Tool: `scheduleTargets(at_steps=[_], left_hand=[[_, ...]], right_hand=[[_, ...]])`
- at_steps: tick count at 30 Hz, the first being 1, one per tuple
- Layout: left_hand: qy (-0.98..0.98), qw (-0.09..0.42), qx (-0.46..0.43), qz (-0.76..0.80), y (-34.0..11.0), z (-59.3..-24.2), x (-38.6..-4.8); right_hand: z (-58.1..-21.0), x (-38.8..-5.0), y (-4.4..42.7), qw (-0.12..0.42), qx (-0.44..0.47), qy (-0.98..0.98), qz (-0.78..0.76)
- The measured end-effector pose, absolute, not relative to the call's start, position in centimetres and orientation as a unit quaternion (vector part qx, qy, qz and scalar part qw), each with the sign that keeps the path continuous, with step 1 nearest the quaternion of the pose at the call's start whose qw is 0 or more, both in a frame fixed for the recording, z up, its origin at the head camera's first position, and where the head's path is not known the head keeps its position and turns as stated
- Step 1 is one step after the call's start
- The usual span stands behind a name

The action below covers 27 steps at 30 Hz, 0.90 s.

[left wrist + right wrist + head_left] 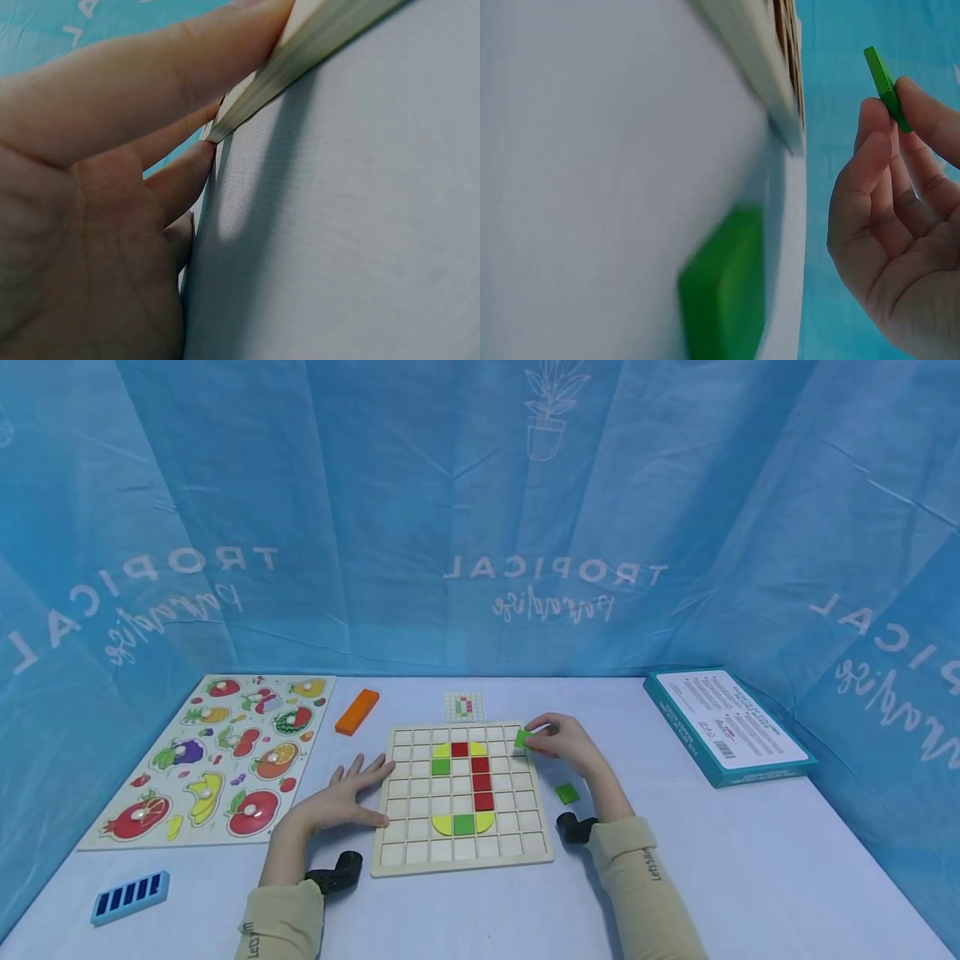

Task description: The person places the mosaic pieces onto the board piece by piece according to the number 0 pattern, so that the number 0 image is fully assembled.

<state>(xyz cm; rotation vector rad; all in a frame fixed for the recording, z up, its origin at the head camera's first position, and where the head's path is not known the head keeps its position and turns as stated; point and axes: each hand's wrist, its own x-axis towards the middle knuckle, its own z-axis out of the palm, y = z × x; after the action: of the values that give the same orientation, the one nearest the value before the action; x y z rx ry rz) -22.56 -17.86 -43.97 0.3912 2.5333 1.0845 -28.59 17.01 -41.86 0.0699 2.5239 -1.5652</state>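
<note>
A wooden grid board (416, 853) lies flat, with red and green square tiles and yellow rounded pieces set in a ring. My left hand (337, 802) rests along the board's left side, fingers spread; the left wrist view has its thumb and fingertips touching the board's edge (277, 86). Over the board's upper right corner, my right hand (566, 743) pinches a green square tile (885, 86) between thumb and fingers, held clear of the board. Another green tile (567, 793) lies on the cloth right of the board. Behind the board is a small pattern card (453, 713).
A fruit puzzle board (255, 760) lies at left, with an orange block (357, 712) beside it. Nearer me is a blue slotted tray (131, 898). A teal box (727, 727) sits at the right back. A blue curtain (480, 510) hangs behind the white table (750, 868).
</note>
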Motion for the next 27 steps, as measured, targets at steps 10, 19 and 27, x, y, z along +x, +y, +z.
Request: scheduleTargets(at_steps=[10,19,27], left_hand=[[0.897,0.179,0.134,0.380,-17.8,-43.9,-22.5],[0.895,0.181,0.138,0.384,-17.8,-43.9,-22.5],[0.895,0.181,0.135,0.385,-17.8,-43.8,-22.5]], right_hand=[[-41.0,-28.5,13.9,0.098,-0.028,0.831,-0.547],[-40.4,-28.2,10.8,0.129,-0.065,0.841,-0.521],[-40.3,-27.7,8.7,0.165,-0.121,0.838,-0.506]])
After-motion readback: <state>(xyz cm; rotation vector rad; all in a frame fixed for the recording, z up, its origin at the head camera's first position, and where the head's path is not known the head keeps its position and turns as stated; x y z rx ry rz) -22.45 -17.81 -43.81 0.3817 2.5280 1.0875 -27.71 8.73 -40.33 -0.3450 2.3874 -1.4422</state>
